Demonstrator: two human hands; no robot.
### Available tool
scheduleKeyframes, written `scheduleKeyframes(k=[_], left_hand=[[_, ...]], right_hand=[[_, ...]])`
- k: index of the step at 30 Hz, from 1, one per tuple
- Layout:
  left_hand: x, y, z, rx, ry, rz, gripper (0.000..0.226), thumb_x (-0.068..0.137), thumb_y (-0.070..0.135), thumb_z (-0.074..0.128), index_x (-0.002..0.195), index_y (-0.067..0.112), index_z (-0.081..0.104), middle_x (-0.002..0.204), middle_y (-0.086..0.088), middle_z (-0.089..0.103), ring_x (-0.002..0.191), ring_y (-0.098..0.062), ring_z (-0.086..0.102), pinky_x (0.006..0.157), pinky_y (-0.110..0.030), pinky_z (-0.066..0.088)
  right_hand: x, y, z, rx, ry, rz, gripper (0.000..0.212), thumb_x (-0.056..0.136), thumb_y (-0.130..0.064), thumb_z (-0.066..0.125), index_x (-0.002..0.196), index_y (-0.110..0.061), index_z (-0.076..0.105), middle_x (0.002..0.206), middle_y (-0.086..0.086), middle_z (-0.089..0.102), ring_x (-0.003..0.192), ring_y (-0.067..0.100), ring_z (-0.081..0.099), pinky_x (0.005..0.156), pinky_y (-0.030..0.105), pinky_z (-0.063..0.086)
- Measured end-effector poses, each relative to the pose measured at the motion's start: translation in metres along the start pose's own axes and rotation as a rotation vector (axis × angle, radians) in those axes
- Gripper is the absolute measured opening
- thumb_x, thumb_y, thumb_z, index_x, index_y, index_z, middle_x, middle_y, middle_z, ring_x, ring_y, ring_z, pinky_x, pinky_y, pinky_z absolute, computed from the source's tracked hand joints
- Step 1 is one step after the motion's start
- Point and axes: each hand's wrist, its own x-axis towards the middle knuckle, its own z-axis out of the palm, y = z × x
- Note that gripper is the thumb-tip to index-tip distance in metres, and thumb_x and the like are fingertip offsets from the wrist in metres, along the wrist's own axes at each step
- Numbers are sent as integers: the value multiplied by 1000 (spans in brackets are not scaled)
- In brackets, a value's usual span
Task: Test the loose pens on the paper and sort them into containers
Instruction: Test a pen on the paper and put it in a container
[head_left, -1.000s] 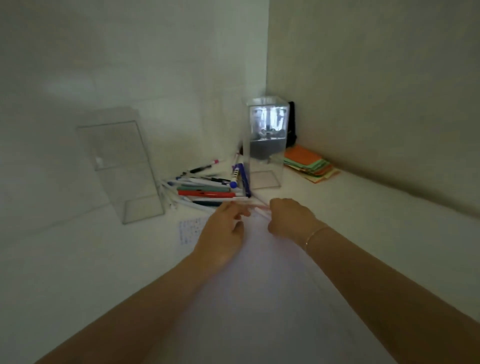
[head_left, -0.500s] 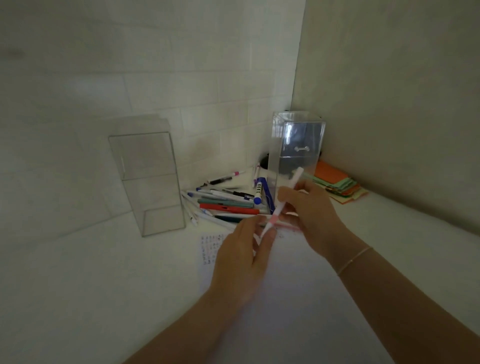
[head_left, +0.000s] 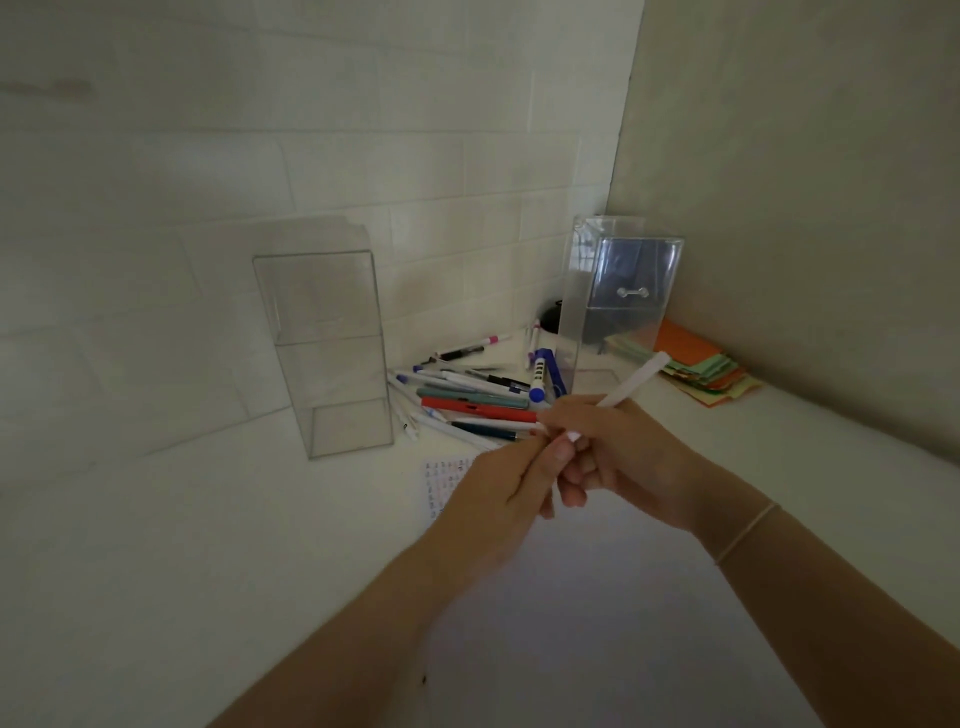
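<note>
White pen (head_left: 636, 382) in the right hand (head_left: 618, 457); beyond the hands, a red pen (head_left: 478, 409), a teal pen (head_left: 470, 396) and a blue-capped marker (head_left: 538, 375); far right, orange and green notes (head_left: 701, 366); clear boxes (head_left: 327, 338); white brick-pattern wall (head_left: 363, 156)

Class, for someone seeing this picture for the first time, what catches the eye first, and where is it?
At centre, the left hand and right hand meet on a white pen, held above the paper. Behind them a heap of loose pens lies between two clear containers, one at left, one at right.
</note>
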Motion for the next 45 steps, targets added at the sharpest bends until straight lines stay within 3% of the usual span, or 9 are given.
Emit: scheduleKeyframes(k=[3, 7, 11, 16, 20, 23, 30, 35, 45], left_hand=[[1, 16, -7, -210, -68, -43, 35, 93, 42, 36, 73, 35, 63, 58, 11, 60, 59, -11, 58, 65, -20, 49], [4, 11, -33, -197, -39, -152, 43, 92, 45, 30, 54, 29, 42, 46, 12, 44, 54, -13, 46, 65, -24, 42], [7, -23, -57, 432, -64, -129, 30, 100, 37, 32, 80, 28, 53, 60, 13, 46, 55, -5, 45, 57, -16, 33], [-2, -54, -69, 933, -163, -35, 20, 98, 30, 35, 107, 26, 53, 97, 5, 65, 83, -19, 61, 68, -29, 42], [-4, -59, -70, 905, -160, 5, 19, 96, 30, 39, 107, 26, 55, 102, 4, 67, 87, -19, 61, 67, -28, 39], [-2, -64, -73, 834, -169, 3, 18, 95, 28, 44, 108, 26, 57, 101, 3, 67, 89, -19, 60, 70, -29, 40], [4, -70, -83, 578, -155, -92, 21, 93, 21, 51, 103, 26, 68, 78, 14, 59, 70, -5, 51, 64, -15, 37], [5, -71, -83, 526, -137, -141, 23, 92, 19, 52, 106, 24, 70, 95, 5, 70, 81, -6, 57, 69, -15, 39], [5, -71, -81, 553, -114, -169, 23, 92, 20, 51, 105, 26, 70, 99, 5, 71, 86, -8, 59, 70, -16, 36]], right_hand=[[-3, -9, -7, 234, -25, -81, 33, 89, -13, 51, 58, -5, 48, 48, 10, 43, 41, 21, 46, 43, 25, 43], [2, -22, -35, 458, 381, -177, 36, 90, -10, 50, 55, -14, 42, 41, -2, 34, 34, 11, 32, 35, 18, 30], [2, -6, -15, 80, 457, -129, 25, 90, -20, 58, 68, -12, 52, 52, 0, 47, 43, 10, 39, 42, 20, 35], [15, 28, 42, 155, 334, -16, 15, 80, -10, 71, 73, -5, 59, 61, 7, 60, 55, 14, 59, 58, 24, 54], [31, 45, 58, 231, 447, 56, 30, 90, -17, 59, 63, -5, 55, 52, 5, 53, 43, 14, 48, 44, 25, 43], [39, 50, 65, 205, 460, 71, 21, 91, -7, 54, 72, -5, 49, 54, 11, 54, 41, 17, 50, 42, 27, 43], [49, 65, 76, -130, 560, -70, 33, 82, -1, 63, 54, -7, 45, 35, -1, 48, 29, 2, 43, 36, 12, 37], [49, 69, 83, -197, 529, -129, 33, 82, -1, 64, 54, -2, 46, 30, -6, 46, 26, 2, 43, 33, 10, 32], [53, 76, 85, -273, 544, -186, 29, 80, 0, 65, 61, 14, 49, 55, 30, 52, 37, 13, 43, 36, 15, 34]])
